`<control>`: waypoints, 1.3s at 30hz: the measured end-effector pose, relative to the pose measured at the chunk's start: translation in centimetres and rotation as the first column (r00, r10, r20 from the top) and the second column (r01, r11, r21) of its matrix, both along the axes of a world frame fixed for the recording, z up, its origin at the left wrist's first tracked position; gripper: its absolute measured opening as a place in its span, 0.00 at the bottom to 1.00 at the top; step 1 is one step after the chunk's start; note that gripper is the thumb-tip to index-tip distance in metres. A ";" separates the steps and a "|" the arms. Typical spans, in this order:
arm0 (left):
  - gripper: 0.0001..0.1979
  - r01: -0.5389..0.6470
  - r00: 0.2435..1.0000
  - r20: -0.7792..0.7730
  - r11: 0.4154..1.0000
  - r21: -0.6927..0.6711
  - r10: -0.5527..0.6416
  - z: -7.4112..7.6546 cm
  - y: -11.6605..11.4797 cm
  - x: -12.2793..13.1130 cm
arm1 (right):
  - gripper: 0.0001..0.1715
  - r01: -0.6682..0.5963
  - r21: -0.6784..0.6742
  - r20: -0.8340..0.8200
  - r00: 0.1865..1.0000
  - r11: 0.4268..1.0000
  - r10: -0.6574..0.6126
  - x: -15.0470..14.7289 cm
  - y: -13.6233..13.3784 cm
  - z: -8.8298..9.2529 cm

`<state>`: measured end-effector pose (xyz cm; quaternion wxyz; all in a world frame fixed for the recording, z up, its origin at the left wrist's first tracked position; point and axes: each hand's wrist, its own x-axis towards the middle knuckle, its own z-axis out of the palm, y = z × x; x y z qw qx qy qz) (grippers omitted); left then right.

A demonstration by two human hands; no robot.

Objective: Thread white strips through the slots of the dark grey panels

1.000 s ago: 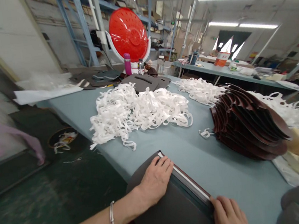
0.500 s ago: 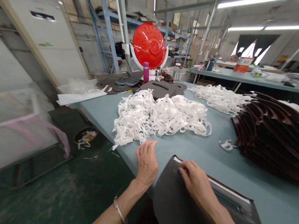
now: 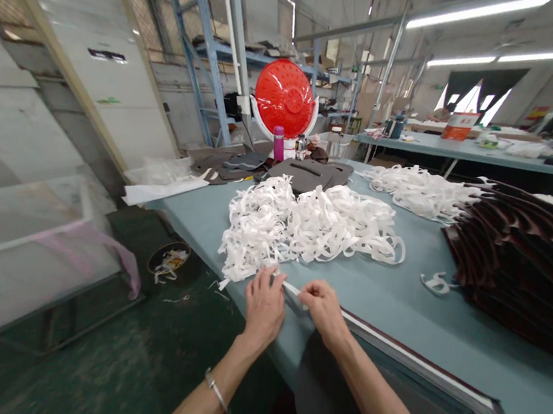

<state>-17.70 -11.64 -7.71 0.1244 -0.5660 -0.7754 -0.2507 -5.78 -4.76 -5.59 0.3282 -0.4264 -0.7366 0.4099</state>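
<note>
A narrow white strip (image 3: 291,289) stretches between my two hands just in front of a heap of white strips (image 3: 329,224). My left hand (image 3: 265,308) is closed at its far end, close to the heap, the fingertips partly hiding the strip. My right hand (image 3: 323,307) pinches the strip between thumb and fingers, nearer the panel. Beneath my right forearm lies a dark grey panel (image 3: 319,386) with a rounded side, at the table's near edge. Along its straight edge runs a white band (image 3: 415,351); my forearm covers part of the panel.
A tall stack of dark brown pieces (image 3: 527,277) stands on the right of the blue-green table (image 3: 383,301). One loose strip (image 3: 437,284) lies beside it. Farther back are grey pieces (image 3: 305,173), a purple bottle (image 3: 279,143) and a red round heater (image 3: 284,97).
My right hand has moved from the panel's corner up toward my left hand. A white strip now spans the gap between them. The view has shifted slightly.
</note>
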 end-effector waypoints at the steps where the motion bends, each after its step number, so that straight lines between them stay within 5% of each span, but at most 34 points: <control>1: 0.18 0.006 1.000 0.003 1.000 -0.011 -0.006 0.2 0.2 -0.1 | 0.07 -0.001 -0.031 -0.016 1.000 1.000 0.001 1.3 -0.1 0.4; 6: 0.18 0.001 1.000 0.031 0.997 -0.079 0.001 0.8 2.3 -0.7 | 0.08 -0.076 -0.137 -0.122 0.991 0.988 0.059 7.2 -1.6 2.8; 9: 0.16 -0.004 0.999 0.041 0.993 -0.119 0.009 1.1 3.7 -2.0 | 0.06 -0.214 -0.297 -0.376 0.922 0.931 0.092 10.2 -2.6 3.0; 12: 0.18 -0.009 0.999 0.045 0.986 -0.166 0.017 1.5 4.4 -3.7 | 0.05 -0.280 -0.411 -0.596 0.803 0.867 -0.023 13.7 -3.1 2.6; 16: 0.31 0.098 0.995 0.038 0.962 -0.255 -0.091 3.2 3.3 -3.5 | 0.07 -0.201 -0.543 -0.642 0.725 0.816 -0.249 17.5 -3.1 2.1; 20: 0.29 0.072 0.992 -0.083 0.963 -0.261 -0.097 5.8 1.1 0.6 | 0.09 -0.243 -0.594 -0.688 0.648 0.767 -0.328 18.1 -3.3 2.1; 23: 0.16 0.318 0.948 0.067 0.932 -0.173 -0.311 6.8 -0.1 5.5 | 0.08 -0.308 -0.579 -0.736 0.595 0.755 -0.323 16.9 -3.8 2.2; 26: 0.15 0.646 0.728 0.352 0.761 -0.061 -0.589 6.3 -0.5 10.4 | 0.06 -0.336 -0.547 -0.780 0.538 0.767 -0.321 15.7 -4.5 2.3; 30: 0.05 0.616 0.682 0.451 0.784 0.068 -0.575 4.8 -0.5 13.6 | 0.05 -0.249 -0.551 -0.789 0.468 0.797 -0.399 16.3 -4.7 2.2; 33: 0.09 0.618 0.681 0.465 0.785 0.048 -0.565 4.5 -0.1 12.6 | 0.06 -0.137 -0.594 -0.772 0.374 0.793 -0.513 18.4 -4.1 2.2; 36: 0.11 0.572 0.747 0.401 0.820 0.019 -0.530 5.0 1.7 8.9 | 0.08 -0.103 -0.594 -0.785 0.290 0.798 -0.547 20.9 -4.0 2.4; 39: 0.11 0.367 0.913 0.227 0.926 -0.087 -0.340 6.4 4.3 3.7 | 0.11 -0.105 -0.560 -0.780 0.403 0.822 -0.479 22.8 -4.6 2.0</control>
